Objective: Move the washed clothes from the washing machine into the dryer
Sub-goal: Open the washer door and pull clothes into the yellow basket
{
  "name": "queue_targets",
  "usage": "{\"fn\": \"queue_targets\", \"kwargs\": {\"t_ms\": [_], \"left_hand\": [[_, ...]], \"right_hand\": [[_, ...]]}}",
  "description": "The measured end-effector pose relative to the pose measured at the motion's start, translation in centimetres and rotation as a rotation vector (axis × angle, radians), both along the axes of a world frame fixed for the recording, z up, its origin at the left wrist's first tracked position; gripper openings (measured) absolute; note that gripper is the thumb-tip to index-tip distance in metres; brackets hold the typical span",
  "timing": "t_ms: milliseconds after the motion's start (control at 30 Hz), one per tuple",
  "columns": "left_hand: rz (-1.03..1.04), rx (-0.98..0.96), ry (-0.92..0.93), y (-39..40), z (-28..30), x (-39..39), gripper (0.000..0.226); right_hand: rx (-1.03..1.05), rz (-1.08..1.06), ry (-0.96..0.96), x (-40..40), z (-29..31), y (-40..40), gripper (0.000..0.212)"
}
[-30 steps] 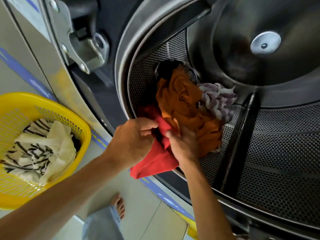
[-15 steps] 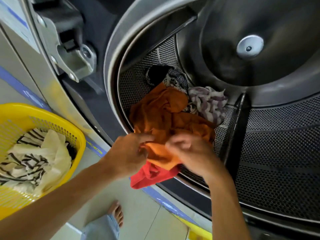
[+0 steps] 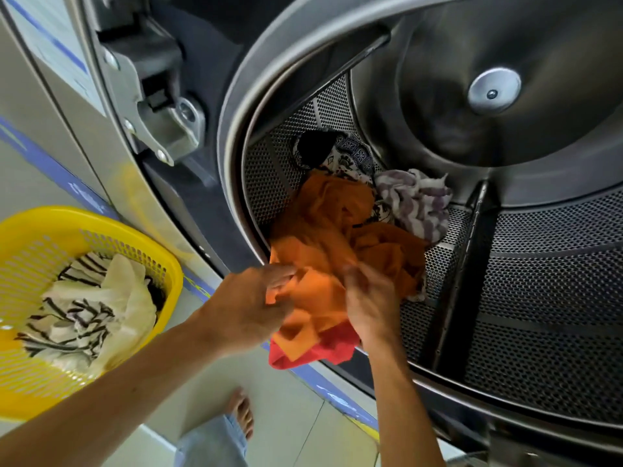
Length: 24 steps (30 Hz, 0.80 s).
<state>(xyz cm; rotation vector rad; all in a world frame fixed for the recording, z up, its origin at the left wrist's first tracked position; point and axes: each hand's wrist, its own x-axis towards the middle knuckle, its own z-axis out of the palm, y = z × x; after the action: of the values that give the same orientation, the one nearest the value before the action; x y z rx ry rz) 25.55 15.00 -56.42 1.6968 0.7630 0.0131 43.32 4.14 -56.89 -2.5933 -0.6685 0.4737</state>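
Observation:
An orange garment (image 3: 332,230) spills from the perforated steel drum (image 3: 539,298) over its front rim. My left hand (image 3: 246,305) grips the garment's lower left fold at the drum mouth. My right hand (image 3: 367,305), blurred, holds the same orange cloth on its right side. A red cloth (image 3: 323,348) hangs bunched under the orange one, between both hands. Deeper in the drum lie a purple-and-white striped piece (image 3: 418,200) and a dark patterned piece (image 3: 340,155).
A yellow plastic basket (image 3: 40,227) at the left holds cream-and-black striped laundry (image 3: 91,311). The machine's door hinge (image 3: 161,116) sits left of the opening. My bare foot (image 3: 241,412) and jeans leg stand on the tiled floor below.
The orange garment has been pulled out of the drum toward the rim, over the red cloth. Both hands shifted from the red cloth onto the orange one.

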Motion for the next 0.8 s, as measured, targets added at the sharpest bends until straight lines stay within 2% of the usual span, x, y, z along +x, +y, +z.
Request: {"fn": "queue_targets", "kwargs": {"t_ms": [100,233,367,500,667,733,800], "left_hand": [[0.104,-0.164,-0.113,0.4,0.7,-1.2,0.08],[0.121,-0.292,-0.179,0.2,2.3,-3.0,0.09],[0.037,-0.353,-0.18,-1.2,3.8,-3.4,0.106],[0.074,-0.3,-0.162,-1.8,4.4,-2.9,0.097],[0.138,-0.37,-0.243,-1.7,5.1,-3.3,0.111],[0.086,-0.422,-0.356,-1.6,6.1,-4.0,0.115],[0.061,-0.383,-0.446,-1.3,6.9,-4.3,0.114]], "right_hand": [[0.233,-0.084,-0.079,-3.8,5.1,-2.9,0.035],[0.376,-0.029,-0.049,-8.3,8.4,-4.0,0.033],[0.372,0.009,-0.108,-10.3,9.5,-3.2,0.036],[0.242,-0.021,-0.219,-9.0,10.3,-0.8,0.029],[0.346,-0.052,-0.349,-9.4,14.3,-0.1,0.028],[0.473,-0.02,-0.253,-11.4,15.6,0.0,0.027],[0.576,0.067,-0.033,-14.7,16.1,0.1,0.026]]}}
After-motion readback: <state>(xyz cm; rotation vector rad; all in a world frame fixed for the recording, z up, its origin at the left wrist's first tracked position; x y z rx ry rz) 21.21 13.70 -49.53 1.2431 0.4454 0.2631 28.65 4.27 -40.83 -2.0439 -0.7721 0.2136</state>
